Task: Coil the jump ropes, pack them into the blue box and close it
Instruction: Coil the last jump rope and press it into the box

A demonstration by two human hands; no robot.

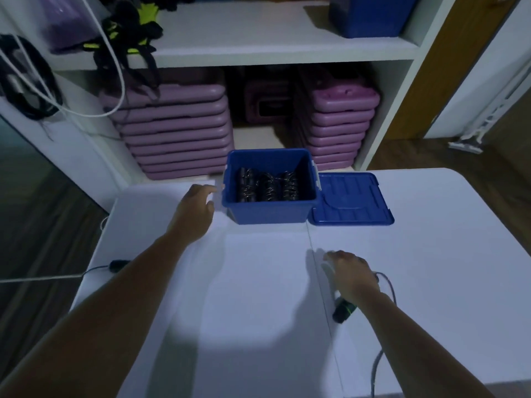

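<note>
Lower right, your right hand (352, 275) is gripping a jump rope handle (343, 310) on the white table (258, 297). Up at centre left, your left hand (195, 208) is sitting open just beside the blue box (270, 214), which is holding coiled ropes (267, 186), its lid (352, 199) lying at its right.

Left hand (195, 208) and right hand (352, 275) bare; forearms (115, 285) bare too.

On the table (258, 282): box (270, 212) at far centre with coiled ropes (268, 186) side by side in it, lid (352, 201) lying flat just right of it. The left hand (195, 214) is just left of the box; the right hand (352, 275), near right, grips a rope handle (343, 310) on the table. Behind the table: shelf unit (258, 53), stacked platforms (178, 130) on its bottom level.
</note>
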